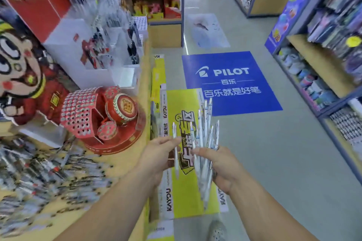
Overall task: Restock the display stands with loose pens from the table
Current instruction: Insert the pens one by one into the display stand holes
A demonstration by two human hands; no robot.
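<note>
My right hand (221, 168) grips a fanned bunch of white pens (205, 133) that point up and away from me. My left hand (158, 154) pinches a single white pen (175, 143) just left of the bunch, upright. Both hands hover past the table's edge, over a yellow box (188, 188) on the floor. A heap of loose pens (39, 174) covers the wooden table (117, 164) at the lower left. White and clear display stands (101, 53) with pens stand further back on the table, blurred.
A red drum-shaped display (109, 117) and a cartoon plush figure (21, 76) sit on the table between the heap and the stands. A blue PILOT floor sticker (231, 82) lies in the aisle. Stocked shelves (329, 49) line the right side.
</note>
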